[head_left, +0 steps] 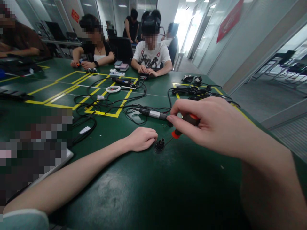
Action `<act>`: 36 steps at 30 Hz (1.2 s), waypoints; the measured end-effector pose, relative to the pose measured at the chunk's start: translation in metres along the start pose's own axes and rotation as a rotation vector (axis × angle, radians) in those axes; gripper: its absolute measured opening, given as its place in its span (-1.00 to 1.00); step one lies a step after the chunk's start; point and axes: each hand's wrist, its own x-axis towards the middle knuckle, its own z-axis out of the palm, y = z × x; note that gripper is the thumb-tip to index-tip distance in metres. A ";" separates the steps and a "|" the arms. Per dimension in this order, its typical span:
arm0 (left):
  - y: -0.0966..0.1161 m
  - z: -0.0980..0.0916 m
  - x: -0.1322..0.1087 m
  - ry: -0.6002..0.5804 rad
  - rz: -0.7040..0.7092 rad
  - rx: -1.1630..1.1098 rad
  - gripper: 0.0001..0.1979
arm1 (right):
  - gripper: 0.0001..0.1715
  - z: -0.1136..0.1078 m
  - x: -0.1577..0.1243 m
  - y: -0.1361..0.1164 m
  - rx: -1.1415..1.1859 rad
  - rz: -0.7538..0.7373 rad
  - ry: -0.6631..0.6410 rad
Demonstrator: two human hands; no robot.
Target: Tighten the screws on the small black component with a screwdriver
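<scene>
A screwdriver [176, 133] with a black and red handle is gripped in my right hand [211, 123], its thin shaft slanting down to the left. The tip meets or nearly meets a small black round part [159, 145] with a short raised stem, standing on the green table [124, 182]. Just left of this part, my left hand [143, 139] rests on the table with its fingers curled closed; anything inside them is hidden. Beyond both hands lies a black and silver pen-shaped tool [153, 114] on a cable. Tiny bits [164, 125], perhaps screws, lie near it.
Black cables [110, 103] tangle across the table's middle, around a white ring [113, 89]. More dark cabled gear [195, 91] lies at the back right. Yellow tape [117, 112] marks rectangles. A blurred-out object [35, 153] sits at left. Co-workers [151, 57] sit across the table.
</scene>
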 end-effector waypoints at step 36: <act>0.005 -0.002 -0.001 0.000 -0.031 0.035 -0.73 | -0.74 -0.001 -0.001 -0.005 0.029 -0.005 0.015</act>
